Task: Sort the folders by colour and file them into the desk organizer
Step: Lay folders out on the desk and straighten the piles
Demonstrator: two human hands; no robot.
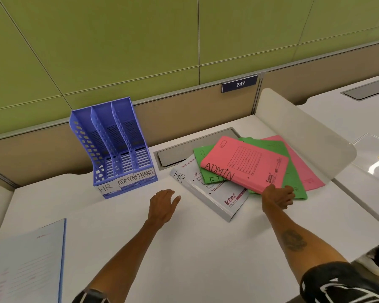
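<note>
Gripping the pink folder at its near edge — right hand; left hand uncurled above desk

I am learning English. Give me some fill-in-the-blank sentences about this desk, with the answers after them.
The top folder is ___ and reads ADMIN.
The organizer has ___ slots.
The white folder reads ___.
The blue sign reads ___.
Answers: pink; three; HR; 247

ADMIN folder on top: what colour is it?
The ADMIN folder is pink, seen best in the head view.
</note>
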